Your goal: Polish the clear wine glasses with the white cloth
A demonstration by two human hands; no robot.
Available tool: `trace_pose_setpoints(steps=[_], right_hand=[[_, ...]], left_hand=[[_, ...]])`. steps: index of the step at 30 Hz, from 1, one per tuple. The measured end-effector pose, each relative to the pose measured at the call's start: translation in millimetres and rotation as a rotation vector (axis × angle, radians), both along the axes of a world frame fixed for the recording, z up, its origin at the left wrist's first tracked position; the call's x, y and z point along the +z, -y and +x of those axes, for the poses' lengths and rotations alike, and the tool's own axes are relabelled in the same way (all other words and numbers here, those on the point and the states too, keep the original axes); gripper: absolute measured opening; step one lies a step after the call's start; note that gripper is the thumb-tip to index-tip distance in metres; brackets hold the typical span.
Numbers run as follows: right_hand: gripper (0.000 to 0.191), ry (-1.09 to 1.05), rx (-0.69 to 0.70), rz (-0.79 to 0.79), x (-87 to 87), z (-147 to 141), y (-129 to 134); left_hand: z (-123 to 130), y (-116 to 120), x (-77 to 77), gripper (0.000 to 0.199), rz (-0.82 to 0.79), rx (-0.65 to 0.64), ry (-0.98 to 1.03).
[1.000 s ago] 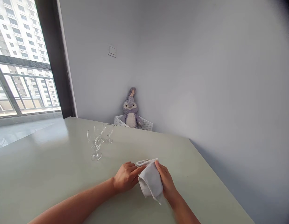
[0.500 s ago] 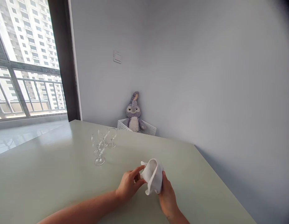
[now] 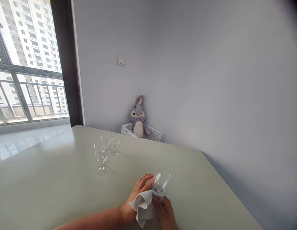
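A clear stemmed glass [image 3: 162, 179] tilts above the table, its bowl pointing away from me. Around its lower part is a white cloth [image 3: 145, 204] that drapes down between my hands. My right hand [image 3: 165, 210] grips the cloth at the base of the glass, thumb on top. Against the left side of the bowl lies my left hand [image 3: 138, 191], its fingers stretched and partly spread, with the cloth over its palm side. The glass's stem and foot are hidden by the cloth.
Several clear stemmed glasses [image 3: 102, 159] stand upright on the pale green table [image 3: 66, 185], left of my hands. Beyond the far edge, a purple plush toy [image 3: 138, 123] sits in a white perforated basket [image 3: 154, 134] by the wall.
The cloth has come down off the glass, so the bowl now shows. My left fingers have gone from pinching the cloth to lying stretched along the bowl. My right hand has shifted lower.
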State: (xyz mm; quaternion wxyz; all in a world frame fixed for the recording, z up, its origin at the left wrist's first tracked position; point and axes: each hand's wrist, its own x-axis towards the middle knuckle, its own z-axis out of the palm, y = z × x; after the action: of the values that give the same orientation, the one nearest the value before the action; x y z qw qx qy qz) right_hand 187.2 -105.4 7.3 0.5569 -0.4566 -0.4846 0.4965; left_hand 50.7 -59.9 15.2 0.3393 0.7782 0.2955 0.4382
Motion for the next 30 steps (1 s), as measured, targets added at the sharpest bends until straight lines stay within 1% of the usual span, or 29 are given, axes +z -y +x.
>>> trace_pose_setpoints(steps=[1,3,6,8,10,12,14,16,18,21,22,24,25,27,28,30], right_hand=[[0.043,-0.039,0.003,-0.008,0.6,0.2,-1.3],[0.043,-0.149,0.025,-0.071,-0.3,0.0,-3.4],[0.044,-0.308,0.099,-0.249,-4.5,-1.4,-4.9],[0.044,-0.343,0.166,-0.336,-6.8,-2.6,-5.4],[0.043,-0.327,0.233,-0.353,-7.0,-3.1,-6.8],[0.043,-0.299,0.292,-0.326,-5.2,-2.8,-9.5],[0.046,-0.222,0.335,-0.261,-2.4,-1.4,-12.7],[0.047,-0.044,0.331,-0.155,-0.2,1.4,-14.9],[0.042,0.238,0.233,0.017,0.6,5.9,-15.4],[0.029,0.682,0.041,0.360,1.3,14.7,-13.5],[0.028,0.798,-0.008,0.474,2.4,17.7,-12.8],[0.034,0.975,-0.065,0.658,6.0,23.0,-11.5],[0.039,1.046,-0.078,0.719,8.2,24.7,-10.9],[0.049,1.158,-0.081,0.790,11.7,25.7,-9.9],[0.052,1.194,-0.075,0.811,12.2,24.9,-9.4],[0.056,1.202,-0.080,0.825,10.1,21.9,-8.6]], left_hand=[[-2.5,-2.3,2.3,0.047,-0.043,-0.076,0.020],[-6.0,-5.2,5.7,0.045,-0.242,-0.230,0.126],[-6.6,-5.9,4.9,0.051,-0.640,-0.323,0.360],[-5.9,-6.1,2.1,0.053,-0.825,-0.361,0.475],[-5.9,-8.0,0.6,0.048,-0.888,-0.394,0.527],[-6.6,-11.6,1.2,0.047,-0.873,-0.375,0.548],[-6.9,-15.7,3.3,0.050,-0.818,-0.285,0.553],[-6.0,-17.7,5.7,0.052,-0.753,-0.168,0.523],[-4.1,-16.6,8.1,0.053,-0.695,-0.065,0.478],[-1.0,-12.0,12.7,0.055,-0.672,0.054,0.435],[-0.4,-11.0,14.8,0.056,-0.679,0.093,0.438],[0.0,-10.5,20.0,0.057,-0.710,0.175,0.461],[-0.1,-10.7,23.1,0.056,-0.727,0.216,0.484],[-0.6,-10.0,30.1,0.054,-0.757,0.277,0.541],[-0.8,-8.5,33.8,0.053,-0.771,0.287,0.573],[-0.7,-2.9,41.1,0.050,-0.802,0.256,0.642]])
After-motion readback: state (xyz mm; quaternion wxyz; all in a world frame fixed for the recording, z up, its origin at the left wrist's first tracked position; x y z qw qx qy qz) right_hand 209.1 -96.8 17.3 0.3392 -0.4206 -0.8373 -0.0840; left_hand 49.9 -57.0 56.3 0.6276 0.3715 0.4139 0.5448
